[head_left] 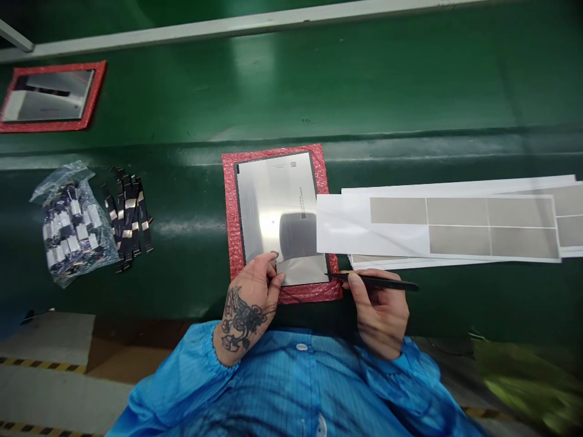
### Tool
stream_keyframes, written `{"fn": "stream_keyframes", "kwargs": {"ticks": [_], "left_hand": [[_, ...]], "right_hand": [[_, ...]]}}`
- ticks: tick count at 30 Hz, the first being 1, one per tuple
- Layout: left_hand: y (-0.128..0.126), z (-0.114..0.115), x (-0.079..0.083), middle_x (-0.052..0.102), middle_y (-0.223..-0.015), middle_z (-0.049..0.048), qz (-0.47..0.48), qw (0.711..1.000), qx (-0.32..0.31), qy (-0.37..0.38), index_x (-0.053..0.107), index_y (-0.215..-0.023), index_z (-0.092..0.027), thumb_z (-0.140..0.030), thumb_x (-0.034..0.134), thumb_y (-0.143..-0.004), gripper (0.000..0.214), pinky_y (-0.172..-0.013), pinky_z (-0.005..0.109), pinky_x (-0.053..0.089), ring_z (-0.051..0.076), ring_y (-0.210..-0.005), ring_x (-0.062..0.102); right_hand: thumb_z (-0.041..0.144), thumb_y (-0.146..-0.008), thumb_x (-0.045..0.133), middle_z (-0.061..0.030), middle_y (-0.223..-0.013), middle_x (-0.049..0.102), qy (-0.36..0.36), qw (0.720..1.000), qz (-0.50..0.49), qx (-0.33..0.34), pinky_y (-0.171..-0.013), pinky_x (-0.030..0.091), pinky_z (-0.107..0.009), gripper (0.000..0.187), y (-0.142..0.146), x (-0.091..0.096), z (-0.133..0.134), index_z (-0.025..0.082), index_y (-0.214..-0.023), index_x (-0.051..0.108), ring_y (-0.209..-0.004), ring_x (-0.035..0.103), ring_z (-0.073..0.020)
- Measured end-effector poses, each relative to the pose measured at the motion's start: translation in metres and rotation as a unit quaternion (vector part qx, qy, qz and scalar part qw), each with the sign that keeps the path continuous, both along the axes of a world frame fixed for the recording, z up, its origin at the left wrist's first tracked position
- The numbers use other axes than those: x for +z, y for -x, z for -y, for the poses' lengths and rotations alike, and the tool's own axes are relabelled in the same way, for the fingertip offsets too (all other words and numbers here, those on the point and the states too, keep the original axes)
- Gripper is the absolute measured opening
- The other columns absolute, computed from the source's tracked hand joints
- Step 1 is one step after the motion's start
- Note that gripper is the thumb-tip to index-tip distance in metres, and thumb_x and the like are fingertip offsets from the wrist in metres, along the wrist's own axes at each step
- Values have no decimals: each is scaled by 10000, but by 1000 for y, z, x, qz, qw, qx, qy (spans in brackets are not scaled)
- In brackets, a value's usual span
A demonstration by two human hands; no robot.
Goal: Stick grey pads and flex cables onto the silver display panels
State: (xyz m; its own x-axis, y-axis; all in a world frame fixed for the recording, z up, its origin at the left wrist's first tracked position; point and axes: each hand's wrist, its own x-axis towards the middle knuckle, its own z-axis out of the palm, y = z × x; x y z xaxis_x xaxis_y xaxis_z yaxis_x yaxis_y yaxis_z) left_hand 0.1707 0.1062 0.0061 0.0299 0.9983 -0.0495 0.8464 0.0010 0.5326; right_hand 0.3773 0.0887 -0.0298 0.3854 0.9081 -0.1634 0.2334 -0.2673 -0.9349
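The left hand point(248, 297) reaches up and inward from a gathered cuff of the shiny blue striped smock point(286, 382), its tattooed back upward and its thumb and forefinger lying over the lower left corner of a flat, silver, dark-edged rectangular panel point(259, 200). The gap between those two digits is narrow; whether they pinch anything cannot be told. The right hand point(380, 309), curled with its wrist low, holds slim black tweezers point(387, 283) nearly level between thumb and fingers, the tips pointing left to the panel's lower right corner; contact there is too fine to judge. The panel lies, slightly turned, on a red bubble-wrap sheet point(231, 230) directly in front of the body, and a smooth pale grey strip point(303, 270) runs along its lower border, beside the left thumb. Long white sheets with grey rectangles point(350, 224) overlap the panel's right edge and extend rightward just above the right hand, limiting room on that side. Leftward, the green work surface point(191, 230) spans the gap to a bunch of black ribbon cables point(130, 218) and a clear plastic bag of parts point(77, 230). Beyond the panel, green runs up to a pale rail point(255, 25). The bench's near edge lies close to the smock.
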Motion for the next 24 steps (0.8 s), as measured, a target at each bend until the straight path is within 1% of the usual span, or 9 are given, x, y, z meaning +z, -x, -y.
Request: {"fn": "stream_keyframes", "kwargs": {"ticks": [6,9,12,14,16,18,21,23,24], "left_hand": [[13,3,-5,601,-719,-38,-40,999,-18,-21,551,-1085,-208,-264,626,-866,239,-613,254,539,152,-626,619],[17,10,-9,627,-820,10,-36,996,-38,-77,555,-1143,-195,-326,585,-912,267,-671,283,551,176,-723,639],[8,17,-13,671,-1048,95,-56,981,-66,-171,555,-1233,-188,-355,528,-961,320,-878,364,534,234,-987,651],[-4,19,-17,661,-1223,133,-85,966,-131,-207,537,-1313,-174,-410,479,-989,405,-1076,453,416,282,-1212,577],[-15,19,-23,609,-1369,141,-116,952,-201,-199,510,-1384,-141,-532,395,-999,561,-1187,488,263,298,-1358,467],[-22,19,-30,529,-1472,137,-144,946,-236,-169,475,-1441,-119,-646,328,-973,720,-1215,469,201,294,-1420,398],[-24,18,-39,446,-1540,121,-162,946,-240,-148,428,-1495,-156,-697,352,-940,779,-1215,451,204,293,-1450,360],[-24,18,-41,433,-1549,117,-159,946,-239,-149,414,-1506,-169,-698,358,-939,777,-1213,468,207,304,-1456,351],[-24,18,-40,431,-1550,117,-159,946,-239,-148,414,-1506,-173,-697,352,-942,773,-1209,485,214,310,-1455,353]], "right_hand": [[415,-835,722,-18,-861,682,-6,1000,3,2,-677,594,-373,233,1,-1,1,247,-940,600,-730,705,-207],[429,-829,723,-19,-855,685,-4,1000,5,-4,-681,597,-378,248,1,-1,1,244,-939,600,-718,702,-205],[447,-817,727,-13,-845,694,1,1000,2,-9,-691,601,-370,267,3,-1,0,243,-935,601,-707,701,-196],[457,-813,728,-8,-831,700,2,1000,1,-13,-692,604,-360,275,4,-1,-1,241,-929,605,-707,703,-193],[457,-812,730,-4,-798,704,3,1000,1,-14,-673,608,-348,274,3,0,-3,236,-920,611,-692,706,-194],[433,-815,732,-12,-788,713,1,1000,-7,-23,-643,613,-339,259,2,1,-4,225,-924,622,-673,711,-199],[356,-816,734,-29,-813,728,-51,997,9,-60,-638,613,-350,209,-2,8,-3,200,-930,655,-663,718,-210],[320,-815,714,-24,-789,731,-142,987,16,-72,-634,603,-373,124,-4,15,0,210,-834,659,-666,721,-227],[310,-816,699,-19,-777,734,-186,981,12,-60,-626,599,-384,112,-4,18,2,225,-767,644,-664,723,-236]]}}
